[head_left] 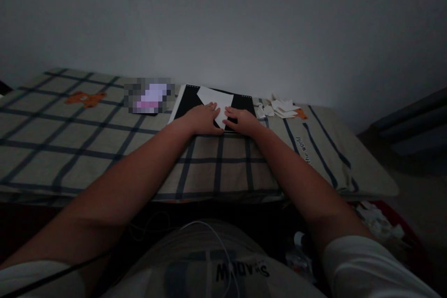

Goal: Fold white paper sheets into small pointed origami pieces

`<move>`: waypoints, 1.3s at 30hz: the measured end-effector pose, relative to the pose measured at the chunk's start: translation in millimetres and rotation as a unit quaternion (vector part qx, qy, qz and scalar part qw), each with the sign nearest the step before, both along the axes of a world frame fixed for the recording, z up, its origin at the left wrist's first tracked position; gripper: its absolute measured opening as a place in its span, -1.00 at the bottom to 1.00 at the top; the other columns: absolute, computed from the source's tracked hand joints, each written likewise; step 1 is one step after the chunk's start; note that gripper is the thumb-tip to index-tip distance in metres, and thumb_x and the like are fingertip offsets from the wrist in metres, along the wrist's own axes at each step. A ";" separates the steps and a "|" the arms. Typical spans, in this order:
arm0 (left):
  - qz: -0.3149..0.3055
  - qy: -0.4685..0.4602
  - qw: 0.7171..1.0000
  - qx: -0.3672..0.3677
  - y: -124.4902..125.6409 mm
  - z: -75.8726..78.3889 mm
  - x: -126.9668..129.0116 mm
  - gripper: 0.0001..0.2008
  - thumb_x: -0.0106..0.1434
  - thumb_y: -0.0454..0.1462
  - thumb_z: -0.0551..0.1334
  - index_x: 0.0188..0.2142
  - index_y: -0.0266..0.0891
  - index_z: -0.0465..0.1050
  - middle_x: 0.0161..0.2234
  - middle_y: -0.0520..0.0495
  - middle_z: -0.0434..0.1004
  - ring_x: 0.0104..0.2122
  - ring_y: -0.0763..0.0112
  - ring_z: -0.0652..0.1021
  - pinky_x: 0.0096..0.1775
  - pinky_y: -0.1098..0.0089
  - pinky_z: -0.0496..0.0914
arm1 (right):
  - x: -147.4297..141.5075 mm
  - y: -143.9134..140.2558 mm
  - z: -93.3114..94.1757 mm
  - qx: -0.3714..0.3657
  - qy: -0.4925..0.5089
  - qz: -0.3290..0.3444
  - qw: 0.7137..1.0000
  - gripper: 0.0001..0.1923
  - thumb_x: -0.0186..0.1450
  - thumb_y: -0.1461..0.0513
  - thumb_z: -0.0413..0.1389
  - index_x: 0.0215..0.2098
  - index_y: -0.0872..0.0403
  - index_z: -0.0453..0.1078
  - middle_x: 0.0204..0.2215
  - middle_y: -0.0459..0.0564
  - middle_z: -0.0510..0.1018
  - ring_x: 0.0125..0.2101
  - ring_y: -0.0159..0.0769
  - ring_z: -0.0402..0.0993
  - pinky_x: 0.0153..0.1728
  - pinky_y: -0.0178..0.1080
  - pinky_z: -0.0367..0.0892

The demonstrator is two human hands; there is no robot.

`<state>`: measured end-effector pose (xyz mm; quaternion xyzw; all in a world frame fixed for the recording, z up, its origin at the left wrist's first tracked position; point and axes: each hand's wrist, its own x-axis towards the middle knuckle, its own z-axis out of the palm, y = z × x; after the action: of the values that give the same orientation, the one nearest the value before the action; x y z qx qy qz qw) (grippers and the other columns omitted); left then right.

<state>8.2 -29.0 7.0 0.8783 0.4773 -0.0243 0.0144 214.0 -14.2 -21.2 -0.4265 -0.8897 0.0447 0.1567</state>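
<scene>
A white sheet of paper (pixel 217 98) with slanted edges, looking folded, lies on a black board or notebook cover (pixel 242 103). My left hand (pixel 204 118) rests flat on the left side of the paper, fingers stretched out. From the right, my right hand (pixel 241 120) lies with its fingertips at the paper's right edge, fingers apart. The two hands are close together but not touching. Their palms hide the near part of the paper and of the black cover.
The checked cloth (pixel 206 167) covers the table against the wall. Left of the cover lies a blurred-out phone-like object (pixel 152 97). Torn white paper scraps (pixel 281 106) are heaped to the right. Below the table edge stand a plastic bottle (pixel 298 256) and a red container (pixel 387 209) with crumpled paper.
</scene>
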 end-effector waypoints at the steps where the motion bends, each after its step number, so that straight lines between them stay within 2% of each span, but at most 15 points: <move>1: -0.001 0.000 1.000 0.001 0.3 -0.3 -0.2 -0.07 0.20 0.11 0.21 0.43 -0.31 0.04 0.44 -0.28 0.00 0.41 0.00 0.09 0.34 0.22 0.02 | 0.2 -0.1 0.2 -0.002 0.002 0.001 1.000 -0.52 0.40 0.12 0.10 0.22 0.12 0.43 0.27 0.13 0.40 0.29 -0.08 0.30 0.32 -0.03 0.21; 5: -0.005 0.010 1.000 0.001 0.1 0.5 -0.5 -0.04 0.21 0.12 0.20 0.42 -0.44 0.04 0.44 -0.39 -0.02 0.41 -0.01 0.10 0.34 0.24 0.03 | 0.3 -0.4 0.8 -0.009 0.007 0.002 1.000 -0.52 0.39 0.12 0.11 0.22 0.12 0.43 0.27 0.14 0.39 0.30 -0.08 0.29 0.32 -0.03 0.20; 8: -0.013 0.020 1.000 -0.002 -0.6 1.9 -0.5 -0.02 0.24 0.13 0.19 0.41 -0.52 0.02 0.43 -0.46 -0.06 0.42 0.00 0.07 0.34 0.27 0.02 | -0.2 -0.3 0.6 -0.009 0.004 0.003 1.000 -0.50 0.39 0.13 0.11 0.22 0.20 0.42 0.27 0.20 0.38 0.30 -0.08 0.29 0.32 -0.06 0.20; 10: -0.009 0.020 1.000 -0.006 -0.7 2.4 -0.6 -0.09 0.30 0.11 0.13 0.42 -0.48 0.02 0.44 -0.41 -0.07 0.42 0.05 0.06 0.35 0.28 0.00 | -0.5 0.0 0.0 -0.008 0.005 0.002 1.000 -0.50 0.39 0.13 0.11 0.22 0.24 0.42 0.27 0.22 0.38 0.30 -0.08 0.28 0.33 -0.08 0.19; 13: -0.003 0.015 1.000 -0.008 0.1 1.9 -0.5 -0.17 0.37 0.08 0.06 0.42 -0.45 0.03 0.44 -0.38 -0.06 0.43 0.08 0.06 0.35 0.27 -0.01 | -0.5 0.8 -1.0 -0.010 0.003 0.000 1.000 -0.50 0.39 0.12 0.10 0.22 0.18 0.42 0.28 0.16 0.38 0.31 -0.10 0.26 0.34 -0.07 0.18; 17: 0.001 0.011 1.000 -0.004 1.3 -0.2 0.2 -0.14 0.33 0.09 0.11 0.41 -0.46 0.03 0.44 -0.40 -0.05 0.42 0.06 0.06 0.34 0.25 0.01 | 0.0 1.4 -1.3 -0.012 0.006 -0.003 1.000 -0.52 0.39 0.11 0.10 0.23 0.10 0.42 0.28 0.07 0.38 0.31 -0.10 0.27 0.34 -0.03 0.19; 26: 0.001 0.008 1.000 -0.002 -1.1 0.7 2.1 -0.07 0.24 0.10 0.19 0.41 -0.46 0.05 0.43 -0.42 -0.04 0.42 0.01 0.08 0.33 0.20 0.05 | -0.5 0.2 -0.8 0.001 -0.003 -0.003 1.000 -0.50 0.39 0.14 0.11 0.23 0.20 0.41 0.27 0.17 0.39 0.29 -0.10 0.31 0.33 -0.08 0.20; 33: -0.007 -0.002 1.000 0.001 4.0 -4.4 -0.7 -0.04 0.21 0.14 0.21 0.42 -0.40 0.05 0.44 -0.37 -0.02 0.41 -0.01 0.09 0.34 0.21 0.02 | -0.4 -0.4 0.0 -0.005 0.006 0.000 1.000 -0.53 0.38 0.15 0.12 0.22 0.14 0.43 0.27 0.12 0.39 0.30 -0.09 0.29 0.33 -0.04 0.21; 39: -0.010 -0.003 1.000 -0.008 3.9 -2.9 0.2 -0.17 0.38 0.10 0.03 0.41 -0.47 0.04 0.43 -0.42 -0.03 0.42 0.02 0.07 0.34 0.22 0.00 | -0.7 -2.3 1.2 -0.002 0.005 0.002 1.000 -0.53 0.39 0.14 0.10 0.20 0.17 0.44 0.26 0.16 0.41 0.30 -0.12 0.28 0.33 -0.06 0.20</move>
<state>8.4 -25.2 4.1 0.8828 0.4685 -0.0255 0.0224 213.3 -16.5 -20.0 -0.4247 -0.8897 0.0490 0.1600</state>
